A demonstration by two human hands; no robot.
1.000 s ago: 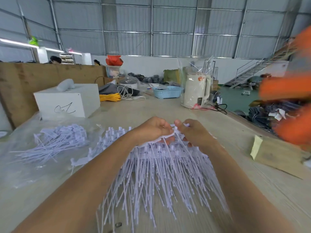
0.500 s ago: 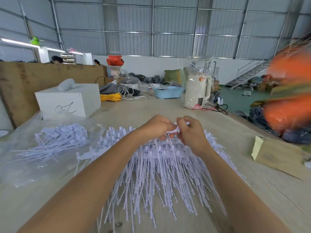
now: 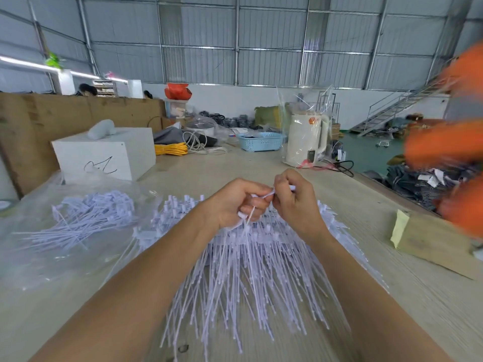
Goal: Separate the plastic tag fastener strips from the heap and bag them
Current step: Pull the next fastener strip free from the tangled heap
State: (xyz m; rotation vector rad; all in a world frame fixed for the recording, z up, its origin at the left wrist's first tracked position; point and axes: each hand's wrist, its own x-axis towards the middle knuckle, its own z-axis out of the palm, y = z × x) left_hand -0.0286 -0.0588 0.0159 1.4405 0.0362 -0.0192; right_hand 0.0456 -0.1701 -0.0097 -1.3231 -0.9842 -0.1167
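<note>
My left hand [image 3: 236,202] and right hand [image 3: 294,198] meet just above the far edge of the heap [image 3: 243,270], both with fingers curled. Between them I pinch one strip [image 3: 264,195]: its white head runs from my left thumb and forefinger across to my right fingertips, and a short white end pokes out past my right knuckles. A thin tail hangs from under my left fingers down into the heap, though I can't quite tell whether it belongs to the same strip. More white plastic shows bunched in my left palm.

The heap lies on the table [image 3: 431,296] directly below and nearer to me than my hands, its heads lined up in rows under my wrists and its thin tails fanned out toward me between my forearms. To my left, well apart from my fingers, a smaller pile [image 3: 88,218] of strips rests on a clear bag [image 3: 47,259] spread flat on the table. A white box [image 3: 104,152] stands beyond it, and a kettle [image 3: 305,138] farther back on the right.
</note>
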